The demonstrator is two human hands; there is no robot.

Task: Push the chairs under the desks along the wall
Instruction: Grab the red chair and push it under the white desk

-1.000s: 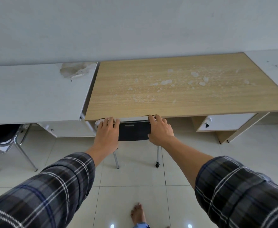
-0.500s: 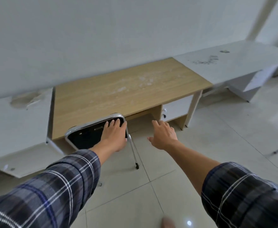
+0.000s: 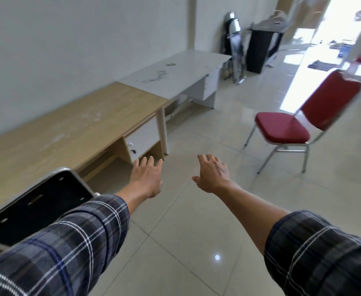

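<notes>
A black chair [image 3: 42, 201] with a chrome frame stands at the lower left, tucked against the wooden desk [image 3: 68, 133], its back partly hidden by my left sleeve. My left hand [image 3: 147, 176] hovers open over the floor, apart from that chair. My right hand [image 3: 212, 174] is open too, fingers spread, holding nothing. A red padded chair [image 3: 282, 129] with a chrome frame stands out on the floor at the right, away from the white desk [image 3: 175, 73] along the wall.
Past the white desk a folded chrome chair [image 3: 235, 39] leans by the wall beside a dark stand [image 3: 261, 43]. A doorway with bright light lies at the far right. Pale floor tiles [image 3: 196, 221] stretch between me and the red chair.
Both hands have come off the black chair's back, the right one first, then the left. The view has swung right, bringing the white desk and the red chair into sight.
</notes>
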